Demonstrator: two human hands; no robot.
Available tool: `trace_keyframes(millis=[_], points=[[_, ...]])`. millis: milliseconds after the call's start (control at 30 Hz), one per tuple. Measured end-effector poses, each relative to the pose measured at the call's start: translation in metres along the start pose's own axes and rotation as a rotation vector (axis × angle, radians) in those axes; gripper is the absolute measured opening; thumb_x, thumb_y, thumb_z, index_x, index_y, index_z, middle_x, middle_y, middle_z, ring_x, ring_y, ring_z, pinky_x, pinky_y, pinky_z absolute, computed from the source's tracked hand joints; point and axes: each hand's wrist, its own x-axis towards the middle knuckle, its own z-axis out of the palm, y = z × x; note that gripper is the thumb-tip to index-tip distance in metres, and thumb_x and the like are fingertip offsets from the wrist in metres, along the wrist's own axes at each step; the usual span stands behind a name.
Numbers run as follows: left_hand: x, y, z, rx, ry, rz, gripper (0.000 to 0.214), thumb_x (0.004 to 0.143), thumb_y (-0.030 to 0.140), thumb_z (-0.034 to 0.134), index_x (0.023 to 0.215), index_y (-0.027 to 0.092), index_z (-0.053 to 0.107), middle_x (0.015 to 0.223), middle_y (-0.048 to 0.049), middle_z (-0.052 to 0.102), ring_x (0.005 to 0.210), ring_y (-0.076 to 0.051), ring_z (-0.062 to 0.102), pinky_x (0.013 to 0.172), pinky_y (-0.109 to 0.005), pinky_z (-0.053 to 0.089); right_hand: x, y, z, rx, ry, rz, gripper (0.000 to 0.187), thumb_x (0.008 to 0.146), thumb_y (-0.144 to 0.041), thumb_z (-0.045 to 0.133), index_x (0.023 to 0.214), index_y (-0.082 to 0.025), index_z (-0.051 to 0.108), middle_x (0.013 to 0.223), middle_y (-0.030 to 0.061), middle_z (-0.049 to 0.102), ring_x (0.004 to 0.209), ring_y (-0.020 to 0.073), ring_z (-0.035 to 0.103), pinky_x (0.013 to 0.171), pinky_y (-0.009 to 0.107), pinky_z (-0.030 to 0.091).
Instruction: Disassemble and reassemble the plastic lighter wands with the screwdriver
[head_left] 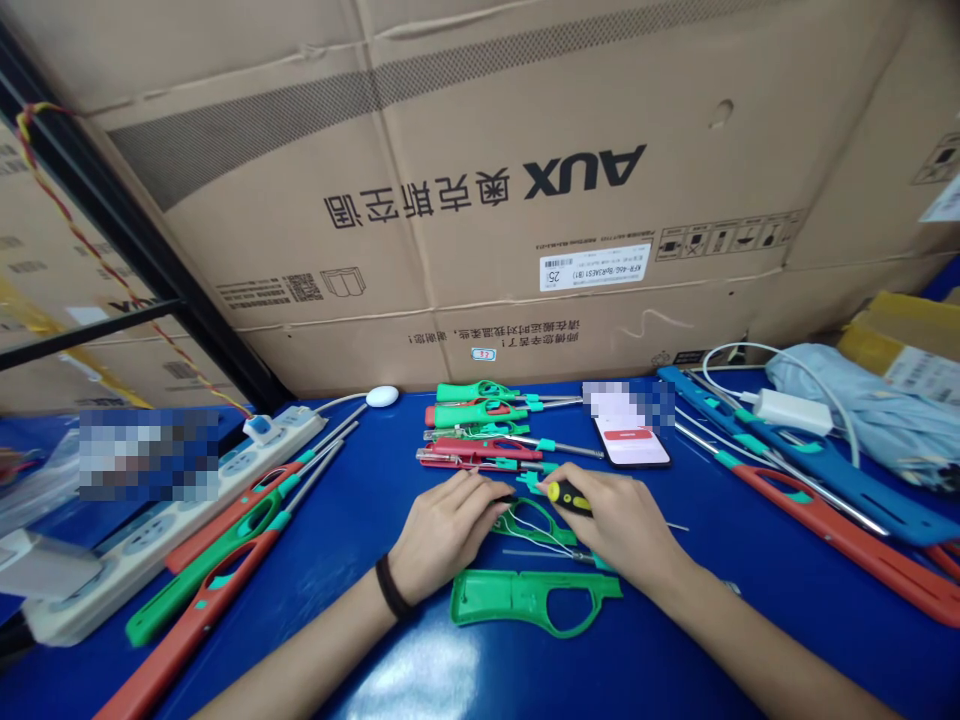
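My right hand (pixel 611 510) is closed around a short yellow-and-black screwdriver (pixel 570 497). A small teal piece (pixel 531 480) lies at its fingertips. The fingers of my left hand (pixel 450 530) pinch a small black part (pixel 507 499) with thin white wires. Between the hands is a green lighter handle half (pixel 536 518), partly covered by my left fingers. Just below lies an open green lighter shell (pixel 517 600), its hollow side up. A thin metal rod (pixel 536 554) rests between the two green pieces.
Opened red and green lighter bodies (pixel 480 450) lie in a row beyond my hands, beside a phone (pixel 630 435). Long lighters (pixel 225 580) and a power strip (pixel 165 515) are at left. More lighters (pixel 825 530) lie right. A large cardboard box (pixel 450 280) stands behind.
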Motion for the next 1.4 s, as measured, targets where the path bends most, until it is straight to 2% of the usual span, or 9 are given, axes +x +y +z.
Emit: trace_keyframes(millis=[100, 300, 467, 700, 867, 1000, 1100, 1267, 1400], points=[[0.0, 0.0, -0.002, 0.004, 0.007, 0.009, 0.018, 0.094, 0.025, 0.046, 0.106, 0.019, 0.058, 0.091, -0.0033, 0.067, 0.079, -0.015, 0.061, 0.074, -0.028, 0.052, 0.0, 0.0, -0.004, 0.042, 0.011, 0.009, 0.007, 0.082, -0.021, 0.058, 0.086, -0.026, 0.061, 0.079, -0.0034, 0.074, 0.065, 0.0184, 0.071, 0.05, 0.025, 0.047], [0.0, -0.002, -0.006, -0.009, -0.021, 0.009, 0.017, 0.092, 0.026, 0.049, 0.103, 0.019, 0.06, 0.086, -0.0036, 0.065, 0.076, -0.016, 0.058, 0.07, -0.028, 0.051, -0.003, -0.002, -0.005, 0.112, -0.011, -0.032, 0.011, 0.08, -0.02, 0.058, 0.088, -0.027, 0.062, 0.081, -0.0049, 0.074, 0.072, 0.0173, 0.071, 0.057, 0.026, 0.051], [-0.002, -0.006, -0.007, -0.028, -0.084, 0.06, 0.018, 0.093, 0.025, 0.05, 0.108, 0.021, 0.058, 0.094, -0.0033, 0.065, 0.084, -0.017, 0.058, 0.076, -0.03, 0.05, -0.004, -0.001, -0.005, 0.18, 0.024, -0.018, 0.01, 0.085, -0.023, 0.052, 0.087, -0.026, 0.061, 0.084, -0.0038, 0.074, 0.075, 0.0179, 0.071, 0.06, 0.027, 0.05], [0.0, -0.007, -0.013, -0.094, -0.087, -0.008, 0.029, 0.085, 0.038, 0.06, 0.107, 0.019, 0.059, 0.094, -0.0058, 0.062, 0.084, -0.019, 0.055, 0.075, -0.033, 0.05, -0.006, -0.006, -0.005, 0.23, -0.02, -0.049, 0.01, 0.085, -0.024, 0.054, 0.089, -0.026, 0.063, 0.081, -0.0044, 0.073, 0.07, 0.0161, 0.07, 0.057, 0.025, 0.048], [-0.001, -0.009, -0.011, -0.16, -0.082, -0.001, 0.012, 0.089, 0.027, 0.055, 0.095, 0.02, 0.062, 0.089, -0.0033, 0.064, 0.08, -0.016, 0.056, 0.073, -0.029, 0.048, -0.008, -0.007, -0.005, 0.217, -0.022, -0.062, 0.009, 0.085, -0.024, 0.055, 0.087, -0.025, 0.063, 0.079, -0.0041, 0.073, 0.069, 0.0157, 0.069, 0.058, 0.025, 0.047], [-0.003, -0.01, -0.009, -0.167, -0.016, -0.019, 0.01, 0.09, 0.024, 0.054, 0.098, 0.018, 0.059, 0.085, -0.0021, 0.066, 0.077, -0.014, 0.057, 0.071, -0.026, 0.048, -0.008, -0.007, -0.006, 0.21, -0.003, -0.057, 0.009, 0.085, -0.026, 0.055, 0.087, -0.025, 0.064, 0.077, -0.0038, 0.073, 0.067, 0.0154, 0.069, 0.058, 0.024, 0.047], [-0.003, -0.01, -0.011, -0.14, 0.005, 0.02, 0.011, 0.089, 0.023, 0.056, 0.099, 0.018, 0.059, 0.086, -0.0023, 0.067, 0.077, -0.014, 0.057, 0.071, -0.027, 0.048, -0.008, -0.007, -0.006, 0.215, 0.011, -0.063, 0.009, 0.084, -0.024, 0.056, 0.088, -0.025, 0.064, 0.077, -0.0044, 0.073, 0.066, 0.0148, 0.069, 0.056, 0.024, 0.046], [-0.001, -0.011, -0.013, -0.119, -0.054, 0.033, 0.012, 0.089, 0.025, 0.055, 0.094, 0.019, 0.064, 0.084, -0.0036, 0.065, 0.076, -0.015, 0.056, 0.07, -0.028, 0.048, -0.009, -0.007, -0.004, 0.236, 0.009, -0.07, 0.009, 0.084, -0.023, 0.056, 0.088, -0.025, 0.063, 0.08, -0.0049, 0.073, 0.07, 0.0147, 0.07, 0.058, 0.023, 0.047], [-0.001, -0.012, -0.014, -0.099, -0.109, -0.002, 0.018, 0.09, 0.028, 0.053, 0.101, 0.022, 0.066, 0.092, -0.0043, 0.063, 0.083, -0.017, 0.056, 0.074, -0.03, 0.049, -0.009, -0.007, -0.004, 0.249, 0.003, -0.073, 0.009, 0.085, -0.023, 0.056, 0.088, -0.025, 0.063, 0.081, -0.0047, 0.073, 0.071, 0.0147, 0.07, 0.059, 0.023, 0.047]])
